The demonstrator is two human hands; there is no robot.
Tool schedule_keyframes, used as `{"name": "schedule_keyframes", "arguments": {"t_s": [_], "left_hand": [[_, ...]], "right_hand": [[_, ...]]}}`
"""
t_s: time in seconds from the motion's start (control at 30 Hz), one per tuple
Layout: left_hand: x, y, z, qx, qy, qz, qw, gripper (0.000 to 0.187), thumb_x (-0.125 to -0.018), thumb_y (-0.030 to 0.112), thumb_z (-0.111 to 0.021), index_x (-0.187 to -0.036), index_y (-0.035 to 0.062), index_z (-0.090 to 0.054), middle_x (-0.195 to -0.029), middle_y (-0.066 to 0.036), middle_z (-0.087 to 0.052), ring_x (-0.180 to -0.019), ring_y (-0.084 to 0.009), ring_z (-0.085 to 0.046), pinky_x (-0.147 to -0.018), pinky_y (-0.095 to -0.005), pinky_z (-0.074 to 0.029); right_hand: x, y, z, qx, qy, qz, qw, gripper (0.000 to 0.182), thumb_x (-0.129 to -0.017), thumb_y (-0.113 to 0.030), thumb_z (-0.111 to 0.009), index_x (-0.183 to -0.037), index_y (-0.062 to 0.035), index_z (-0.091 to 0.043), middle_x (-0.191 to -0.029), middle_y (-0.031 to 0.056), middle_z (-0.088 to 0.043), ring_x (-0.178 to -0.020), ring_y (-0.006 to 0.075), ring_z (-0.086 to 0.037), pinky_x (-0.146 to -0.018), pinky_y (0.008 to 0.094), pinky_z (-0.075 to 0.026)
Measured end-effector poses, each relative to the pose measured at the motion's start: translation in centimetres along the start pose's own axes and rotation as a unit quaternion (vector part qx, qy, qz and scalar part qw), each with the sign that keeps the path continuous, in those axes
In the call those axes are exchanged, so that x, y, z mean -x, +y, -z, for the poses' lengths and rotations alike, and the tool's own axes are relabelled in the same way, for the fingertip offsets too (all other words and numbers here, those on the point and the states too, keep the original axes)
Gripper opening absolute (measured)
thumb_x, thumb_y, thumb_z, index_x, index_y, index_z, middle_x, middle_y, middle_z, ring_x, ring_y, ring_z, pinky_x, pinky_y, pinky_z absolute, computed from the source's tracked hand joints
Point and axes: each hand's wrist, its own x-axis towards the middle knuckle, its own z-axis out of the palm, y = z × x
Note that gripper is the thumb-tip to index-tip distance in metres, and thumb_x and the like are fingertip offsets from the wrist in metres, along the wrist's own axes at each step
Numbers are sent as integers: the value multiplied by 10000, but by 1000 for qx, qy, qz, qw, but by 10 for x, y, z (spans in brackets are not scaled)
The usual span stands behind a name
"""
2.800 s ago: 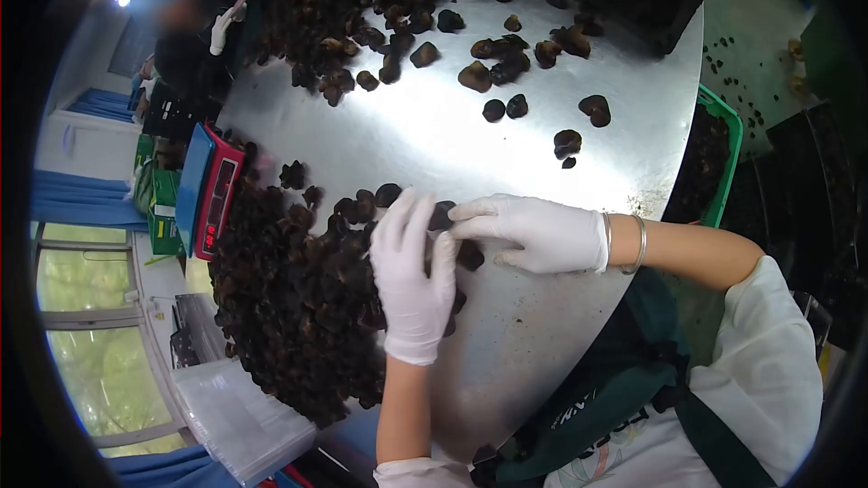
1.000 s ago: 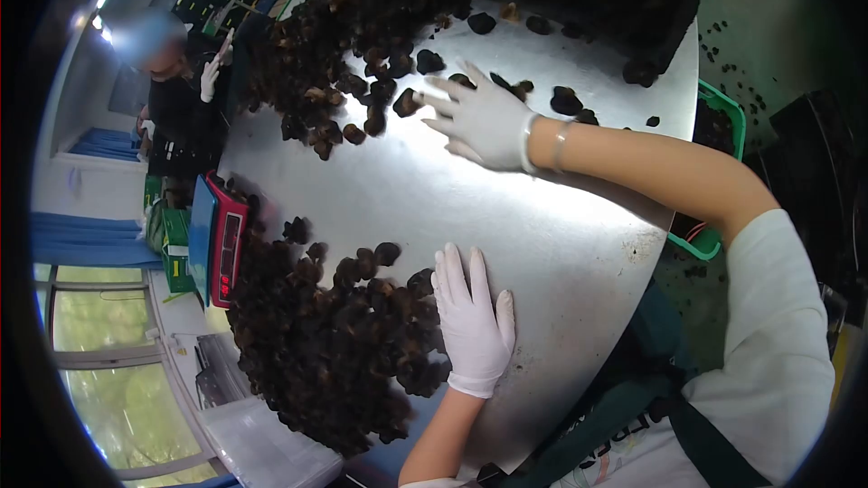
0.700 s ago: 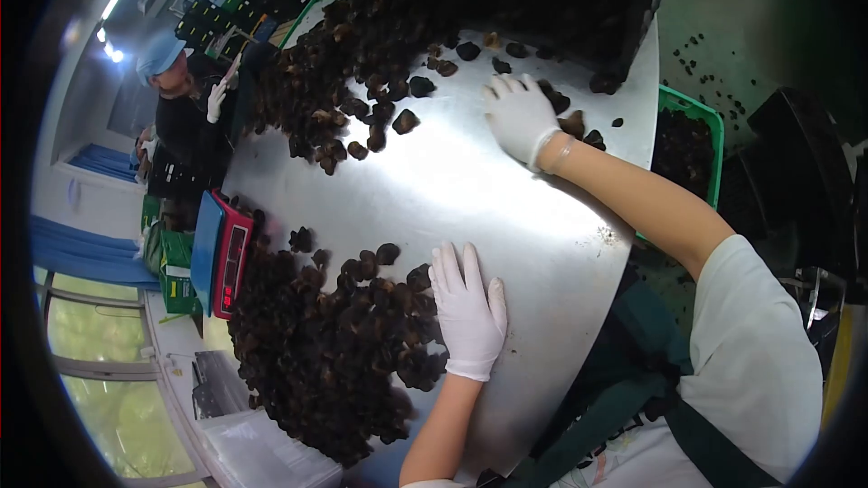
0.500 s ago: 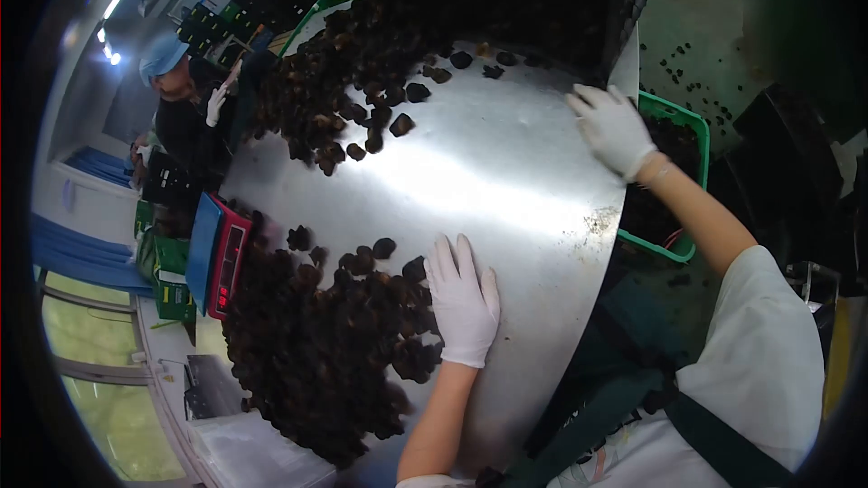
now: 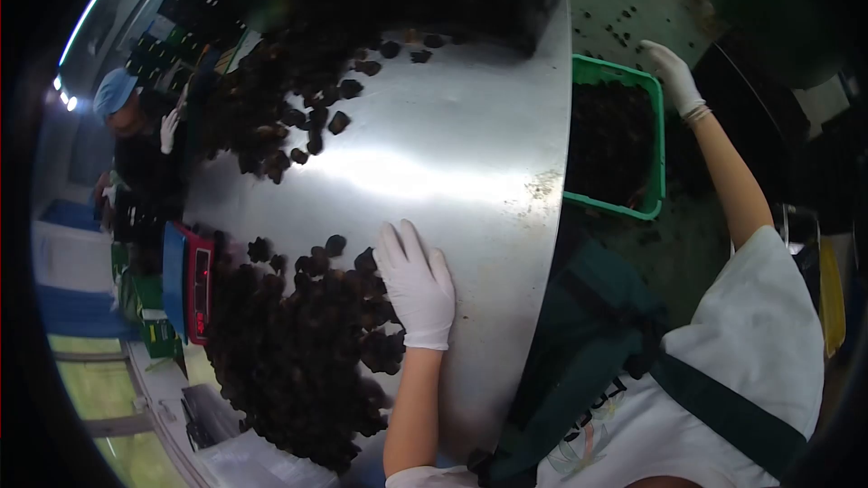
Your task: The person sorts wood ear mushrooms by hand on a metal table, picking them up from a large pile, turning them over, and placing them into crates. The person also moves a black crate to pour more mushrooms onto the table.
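My left hand (image 5: 416, 289), in a white glove, lies flat on the metal table (image 5: 452, 117) with its fingers stretched out. Its fingertips are beside the near pile of dark, lumpy pieces (image 5: 298, 343), whose exact kind I cannot make out. My right hand (image 5: 671, 77), also gloved in white, is off the table edge, past the green crate (image 5: 659, 145). Its fingers look extended, seen partly from the side, and nothing shows in them. Dark material fills much of the crate. A second pile of dark pieces (image 5: 262, 108) lies farther back on the table.
A red and blue scale (image 5: 187, 280) with a lit display stands at the table's left side. Beyond it is a person (image 5: 136, 126) in a blue cap and white gloves. Dark bits (image 5: 624, 27) lie scattered on the floor. Stacked crates (image 5: 194, 0) are at the back.
My right hand has moved off the tabletop to the right, beyond the crate. My left hand stays beside the near pile. The view has shifted, showing more of the crate.
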Motion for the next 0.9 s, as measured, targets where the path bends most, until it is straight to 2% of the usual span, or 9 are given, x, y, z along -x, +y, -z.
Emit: {"name": "schedule_keyframes", "arguments": {"t_s": [0.1, 0.13, 0.2, 0.23, 0.37, 0.53, 0.67, 0.77, 0.9], "left_hand": [[4, 5, 6, -3, -4, 9, 1000, 559, -954, 200, -514, -1421, -83, -394, -1441, -351, -378, -1348, -525, -342, -1159, -562, -242], [5, 3, 3, -6, 6, 2, 1000, 562, -950, 199, -516, -1417, -88, -393, -1436, -356, -379, -1344, -530, -344, -1157, -564, -244], [-4, 4, -1, -1, 26, 10, 1000, 570, -943, 198, -521, -1415, -94, -390, -1429, -364, -379, -1334, -536, -348, -1155, -567, -246], [-4, 5, 2, 3, 19, 17, 1000, 575, -940, 199, -524, -1416, -94, -387, -1426, -368, -379, -1329, -538, -352, -1154, -568, -246], [-1, 5, 5, 16, 1, 16, 1000, 593, -932, 207, -532, -1419, -95, -378, -1417, -379, -378, -1318, -539, -362, -1150, -575, -250], [-3, 7, 10, 8, -13, 27, 1000, 596, -935, 230, -553, -1405, -99, -390, -1402, -384, -390, -1298, -537, -385, -1131, -566, -292], [-23, 2, 42, 32, -108, 32, 993, 577, -919, 254, -602, -1386, -49, -452, -1391, -341, -434, -1275, -469, -454, -1100, -488, -370], [-90, -46, 73, 85, -72, 99, 989, 558, -938, 256, -590, -1390, -42, -453, -1370, -320, -459, -1236, -455, -482, -1093, -465, -378], [-189, -203, 17, 103, 164, 202, 960, 566, -995, 292, -505, -1434, -50, -407, -1496, -294, -361, -1272, -485, -463, -1095, -497, -372]], "right_hand": [[20, -50, -22, 274, -40, -150, 949, 330, -923, -177, -594, -1245, -193, -658, -1427, 40, -543, -1402, 250, -395, -1170, 548, -221], [21, -27, -37, 257, 117, 103, 954, 386, -873, -151, -623, -1252, -221, -652, -1444, 5, -530, -1372, 265, -424, -1172, 573, -190], [21, -92, -41, 63, 183, 168, 967, 408, -832, -69, -621, -1221, -181, -664, -1416, 29, -547, -1352, 287, -438, -1162, 539, -232], [27, -139, -32, -50, 122, 196, 972, 402, -823, -46, -615, -1210, -142, -662, -1388, 75, -559, -1325, 301, -452, -1138, 490, -292], [37, -259, -50, -148, -52, 432, 888, 419, -802, -35, -628, -1217, -91, -646, -1412, 151, -516, -1326, 356, -438, -1126, 478, -329], [14, -370, -127, -91, -97, 497, 858, 485, -897, -199, -612, -1367, -101, -539, -1538, 206, -364, -1421, 432, -304, -1167, 571, -260], [-94, -419, -208, -77, -46, 398, 913, 524, -971, -393, -545, -1405, -101, -524, -1543, 174, -377, -1431, 434, -291, -1181, 514, -264], [-176, -431, -249, -38, -3, 412, 910, 528, -984, -416, -535, -1401, -92, -526, -1473, 196, -453, -1389, 417, -365, -1145, 492, -334], [-209, -461, -272, -40, -92, 500, 860, 520, -1004, -415, -517, -1437, -128, -495, -1525, 181, -404, -1392, 427, -362, -1151, 489, -338]]}}
